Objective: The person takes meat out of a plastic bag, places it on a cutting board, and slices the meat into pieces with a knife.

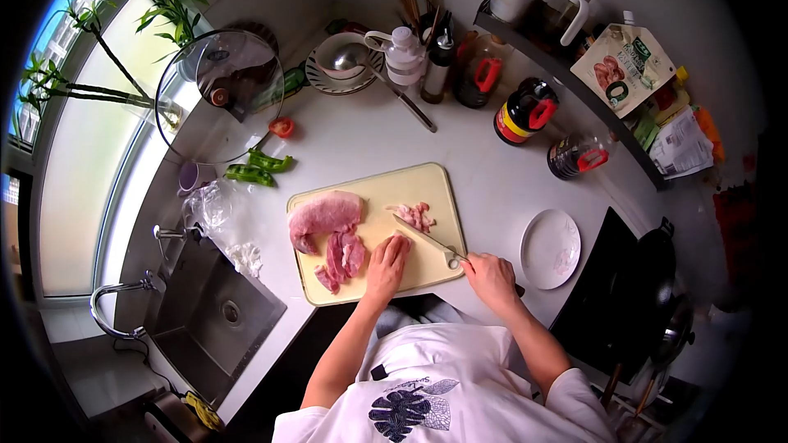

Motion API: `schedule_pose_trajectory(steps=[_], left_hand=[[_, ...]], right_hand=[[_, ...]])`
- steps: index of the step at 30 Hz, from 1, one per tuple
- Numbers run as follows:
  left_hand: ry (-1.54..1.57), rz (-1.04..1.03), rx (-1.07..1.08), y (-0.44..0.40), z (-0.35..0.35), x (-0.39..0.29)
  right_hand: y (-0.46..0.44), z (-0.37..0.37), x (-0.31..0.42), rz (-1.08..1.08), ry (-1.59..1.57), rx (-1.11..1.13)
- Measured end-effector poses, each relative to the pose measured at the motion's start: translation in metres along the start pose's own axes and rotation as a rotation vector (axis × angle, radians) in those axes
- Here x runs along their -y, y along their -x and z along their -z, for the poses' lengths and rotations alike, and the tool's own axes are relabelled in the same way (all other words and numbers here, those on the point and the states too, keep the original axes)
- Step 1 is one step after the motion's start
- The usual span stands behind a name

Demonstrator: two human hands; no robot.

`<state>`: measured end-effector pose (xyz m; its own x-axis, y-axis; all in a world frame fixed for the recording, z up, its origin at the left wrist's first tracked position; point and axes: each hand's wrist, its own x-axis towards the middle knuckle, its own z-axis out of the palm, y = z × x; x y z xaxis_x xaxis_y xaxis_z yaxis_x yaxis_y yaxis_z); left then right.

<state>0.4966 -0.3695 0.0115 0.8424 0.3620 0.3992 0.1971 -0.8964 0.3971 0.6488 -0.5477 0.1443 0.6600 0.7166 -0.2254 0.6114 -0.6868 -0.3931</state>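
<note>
A cream cutting board [427,184] lies on the counter with a large slab of raw meat [327,217] and thick cut strips of meat [343,258] at its left. My right hand [492,277] grips the handle of a knife [427,238], its blade pointing up and left across the board. Just beyond the blade is a small heap of chopped meat [416,216]. My left hand [388,267] presses down beside the blade, fingers together and curled, on a small piece of meat mostly hidden under the fingertips.
A white plate [551,249] stands right of the board, near a black stove [603,295]. The sink [217,312] is at the left. Green peppers [250,174], a tomato half [281,127], a glass lid [220,98], a ladle in a bowl [345,57] and sauce bottles [525,111] line the back.
</note>
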Motion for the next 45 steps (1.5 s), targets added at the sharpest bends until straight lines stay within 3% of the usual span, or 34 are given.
schedule_pose_trajectory(steps=[16,23,29,36,45], left_hand=[[0.043,0.072,0.073,-0.002,0.0,0.002],[0.061,0.047,0.07,-0.007,0.005,0.0],[0.035,0.082,0.042,-0.004,0.001,0.001],[0.038,0.078,0.034,-0.006,0.003,0.0],[0.042,0.055,0.058,-0.005,0.004,0.002]], right_hand=[[-0.017,-0.038,0.027,0.079,0.016,0.0],[0.003,-0.015,0.02,-0.007,0.099,0.111],[-0.031,-0.056,0.039,0.091,0.074,0.03],[-0.001,-0.027,0.008,0.01,0.107,0.141],[-0.012,-0.047,0.014,0.081,0.066,-0.002]])
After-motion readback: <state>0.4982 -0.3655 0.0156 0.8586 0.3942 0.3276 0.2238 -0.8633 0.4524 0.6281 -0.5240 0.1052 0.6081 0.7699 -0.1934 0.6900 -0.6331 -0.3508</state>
